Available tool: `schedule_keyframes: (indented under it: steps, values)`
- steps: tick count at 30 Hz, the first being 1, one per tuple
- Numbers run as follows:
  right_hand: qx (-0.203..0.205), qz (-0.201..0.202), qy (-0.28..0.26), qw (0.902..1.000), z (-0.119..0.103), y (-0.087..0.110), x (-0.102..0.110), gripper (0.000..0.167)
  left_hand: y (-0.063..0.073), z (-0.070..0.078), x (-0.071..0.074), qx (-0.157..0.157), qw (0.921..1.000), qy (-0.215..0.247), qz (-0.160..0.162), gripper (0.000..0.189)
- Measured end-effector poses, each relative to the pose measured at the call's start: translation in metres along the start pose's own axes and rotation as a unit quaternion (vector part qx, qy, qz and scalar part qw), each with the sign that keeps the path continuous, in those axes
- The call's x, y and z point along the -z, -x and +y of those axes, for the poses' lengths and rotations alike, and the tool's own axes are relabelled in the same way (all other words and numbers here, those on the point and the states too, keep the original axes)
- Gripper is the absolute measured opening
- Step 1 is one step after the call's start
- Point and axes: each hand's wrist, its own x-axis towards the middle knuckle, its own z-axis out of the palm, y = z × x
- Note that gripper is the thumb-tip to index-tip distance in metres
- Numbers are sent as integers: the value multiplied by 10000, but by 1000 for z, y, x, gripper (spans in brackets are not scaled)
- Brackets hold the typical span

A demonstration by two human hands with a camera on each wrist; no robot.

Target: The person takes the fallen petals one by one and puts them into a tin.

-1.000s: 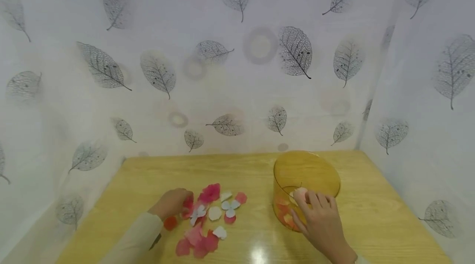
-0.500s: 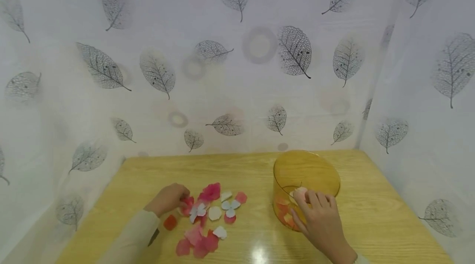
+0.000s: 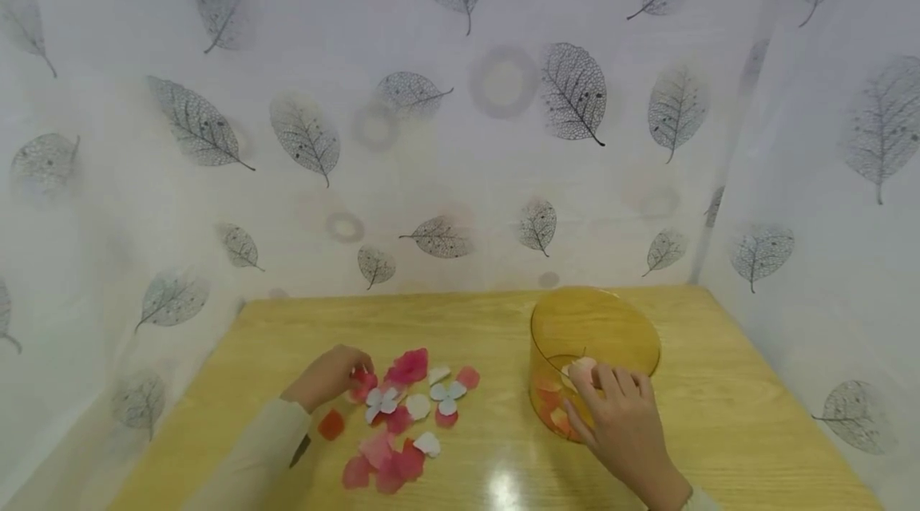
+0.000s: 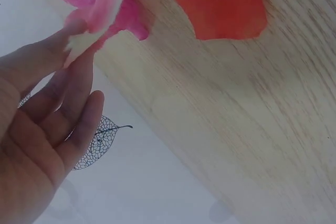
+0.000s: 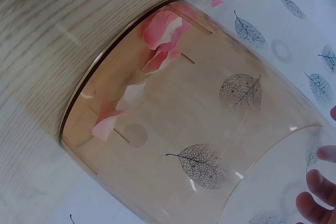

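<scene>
My left hand [image 3: 331,378] is at the left edge of a loose heap of artificial petals. In the left wrist view its thumb and fingertips pinch a pink petal [image 4: 105,11] with a pale edge. A white four-petal flower [image 3: 382,404] lies beside it, and a lone red petal [image 3: 331,425] rests near the wrist. My right hand [image 3: 621,419] hovers at the slanted opening of a clear amber container [image 3: 596,319], fingers loosely bent with nothing seen between them. Pink and white petals [image 5: 163,30] lie inside the container; a pale petal [image 3: 584,370] shows beside the right fingers.
More pink petals [image 3: 388,467], a magenta flower [image 3: 410,366] and a second white flower [image 3: 448,394] spread over the wooden table [image 3: 287,335]. White leaf-printed cloth [image 3: 460,176] hangs behind and at both sides. A dark green piece [image 3: 300,451] lies by the left sleeve.
The left hand drew back slightly from the heap, then moved in again. The nearby white flower and a pink petal beneath it shifted a little. The right hand stayed at the container.
</scene>
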Motion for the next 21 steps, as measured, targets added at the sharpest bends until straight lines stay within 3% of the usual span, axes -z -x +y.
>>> schedule_keyframes:
  steps: [3,10,16,21]
  values:
    - [-29,-7,-23,10000,0,-1,0,55,0,-1,2,-226,9996,-105,130,16]
    - [-57,-24,-38,10000,0,-3,0,55,-3,-1,15,-148,9996,-130,226,20]
    - [-43,9,-51,10000,1,-3,0,52,-4,-2,28,-510,9977,-14,436,10]
    - [-29,96,-40,9999,0,0,-1,52,-5,4,31,-258,9989,-30,385,12]
